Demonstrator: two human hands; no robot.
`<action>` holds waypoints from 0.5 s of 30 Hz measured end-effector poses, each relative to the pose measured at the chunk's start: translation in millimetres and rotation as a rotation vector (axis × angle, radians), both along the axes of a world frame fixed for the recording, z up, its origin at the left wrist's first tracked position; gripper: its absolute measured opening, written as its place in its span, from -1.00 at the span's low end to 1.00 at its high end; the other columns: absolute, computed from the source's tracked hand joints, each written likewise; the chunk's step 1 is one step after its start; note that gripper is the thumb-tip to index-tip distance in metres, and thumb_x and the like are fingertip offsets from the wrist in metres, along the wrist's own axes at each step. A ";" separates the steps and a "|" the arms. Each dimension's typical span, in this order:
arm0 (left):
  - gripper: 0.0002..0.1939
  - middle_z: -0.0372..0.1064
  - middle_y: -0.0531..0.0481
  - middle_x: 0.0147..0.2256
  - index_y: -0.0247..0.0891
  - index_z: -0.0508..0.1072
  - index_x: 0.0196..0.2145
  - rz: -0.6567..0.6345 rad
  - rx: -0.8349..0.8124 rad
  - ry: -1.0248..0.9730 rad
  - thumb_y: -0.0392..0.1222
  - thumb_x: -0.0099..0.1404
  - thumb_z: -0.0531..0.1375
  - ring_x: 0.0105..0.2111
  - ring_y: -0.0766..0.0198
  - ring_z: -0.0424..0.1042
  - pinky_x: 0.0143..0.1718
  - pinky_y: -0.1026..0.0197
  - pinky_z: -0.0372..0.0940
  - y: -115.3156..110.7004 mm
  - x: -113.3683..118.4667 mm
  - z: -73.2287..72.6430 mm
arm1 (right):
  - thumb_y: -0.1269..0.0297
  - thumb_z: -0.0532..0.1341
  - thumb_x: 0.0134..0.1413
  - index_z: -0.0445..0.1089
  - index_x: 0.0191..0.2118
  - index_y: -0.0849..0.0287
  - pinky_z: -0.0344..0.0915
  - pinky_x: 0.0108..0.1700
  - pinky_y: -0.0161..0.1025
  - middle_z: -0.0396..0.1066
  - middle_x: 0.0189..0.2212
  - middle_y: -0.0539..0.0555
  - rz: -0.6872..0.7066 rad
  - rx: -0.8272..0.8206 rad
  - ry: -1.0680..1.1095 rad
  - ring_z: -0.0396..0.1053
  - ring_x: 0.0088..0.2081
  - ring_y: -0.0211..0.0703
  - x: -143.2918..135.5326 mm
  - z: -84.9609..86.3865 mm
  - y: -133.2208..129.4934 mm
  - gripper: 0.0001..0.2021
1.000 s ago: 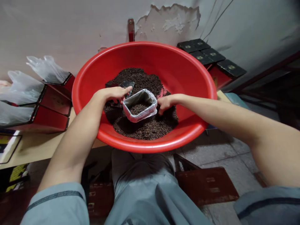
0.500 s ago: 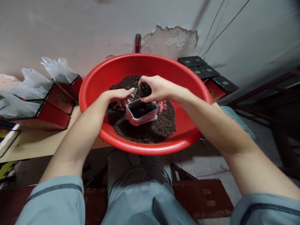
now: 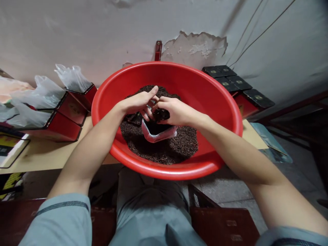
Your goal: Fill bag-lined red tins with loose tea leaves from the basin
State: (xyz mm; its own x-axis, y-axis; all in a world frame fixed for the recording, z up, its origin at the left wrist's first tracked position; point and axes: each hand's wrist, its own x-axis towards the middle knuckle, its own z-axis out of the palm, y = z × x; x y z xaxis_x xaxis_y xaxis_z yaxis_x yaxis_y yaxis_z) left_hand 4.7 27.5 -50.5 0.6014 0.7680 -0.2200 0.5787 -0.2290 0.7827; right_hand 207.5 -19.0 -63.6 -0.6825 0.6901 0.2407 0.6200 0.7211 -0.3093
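A big red plastic basin [image 3: 169, 173] holds a heap of dark loose tea leaves [image 3: 184, 145]. In its middle stands a small container with clear plastic folded over its rim [image 3: 160, 137]. Over that opening, my right hand [image 3: 176, 111] curls around a dark clump of the leaves. My left hand [image 3: 142, 102] is beside it at the back left of the rim, fingers apart and thumb raised, fingertips close to the right hand. A dark flat piece, perhaps a lid [image 3: 134, 118], lies on the leaves under the left hand, partly covered.
Red tins with clear plastic bags [image 3: 74, 80] sticking out stand on the tabletop [image 3: 46, 155] at left. Closed red tins with black lids [image 3: 258, 97] are behind the basin at right. A peeling wall [image 3: 194, 46] rises behind; a dark red bench [image 3: 222, 223] is below.
My right hand has come down to the container with its clump. My left hand has moved toward it, and the dark flat piece no longer shows at its fingertips. The view has shifted slightly.
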 end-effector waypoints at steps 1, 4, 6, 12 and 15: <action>0.01 0.57 -0.15 -0.33 -0.22 0.60 0.04 0.006 0.007 0.011 0.53 0.41 -0.37 -0.35 0.16 0.57 -0.33 0.20 0.38 -1.1 0.6 0.2 | 0.35 0.44 -0.02 0.56 -0.04 0.14 0.39 0.01 -0.04 0.45 0.03 0.20 0.030 -0.005 0.008 0.46 -0.01 0.09 0.4 -0.2 -1.2 -0.64; -0.05 0.57 -0.14 -0.37 -0.25 0.63 0.00 0.019 0.026 0.017 0.50 0.45 -0.29 -0.36 0.17 0.57 -0.33 0.21 0.36 -3.0 0.6 0.8 | 0.41 0.39 0.02 0.58 -0.05 0.11 0.39 0.06 -0.04 0.45 0.07 0.17 0.111 -0.015 0.057 0.45 0.04 0.07 0.4 -0.2 -3.8 -0.68; -0.09 0.57 -0.15 -0.38 -0.27 0.63 -0.02 0.015 0.034 0.000 0.50 0.46 -0.24 -0.36 0.17 0.57 -0.34 0.22 0.35 -3.8 -0.5 1.8 | 0.44 0.33 0.07 0.59 -0.07 0.11 0.40 0.03 -0.08 0.47 0.03 0.16 0.135 -0.014 0.107 0.47 0.00 0.03 -0.6 -1.2 -4.5 -0.71; -0.17 0.55 -0.13 -0.42 -0.31 0.65 -0.14 0.011 0.131 -0.012 0.48 0.46 -0.11 -0.44 0.22 0.54 -0.42 0.27 0.29 -7.0 0.0 3.9 | 0.29 0.23 0.23 0.60 -0.19 0.15 0.34 -0.14 -0.19 0.55 -0.27 0.10 0.073 -0.002 0.185 0.46 -0.25 -0.12 0.5 4.9 -4.1 -0.82; -0.32 0.51 -0.06 -0.48 -0.31 0.64 -0.19 0.044 0.228 -0.004 0.35 0.49 0.00 -0.54 0.33 0.43 -0.44 0.30 0.28 -3.9 1.3 -1.1 | 0.09 0.22 0.26 0.60 -0.18 0.16 0.29 -0.22 -0.22 0.52 -0.40 0.05 -0.108 -0.049 0.120 0.42 -0.35 -0.17 15.3 17.8 7.1 -0.72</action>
State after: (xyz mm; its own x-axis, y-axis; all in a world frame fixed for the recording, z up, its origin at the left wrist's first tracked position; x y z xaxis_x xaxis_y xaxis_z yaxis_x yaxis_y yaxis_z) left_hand 6.0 23.5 -51.6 0.5664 0.8233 -0.0357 0.5895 -0.3745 0.7157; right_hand 222.8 -11.9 -45.8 -0.5721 0.7709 0.2799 0.6496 0.6343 -0.4191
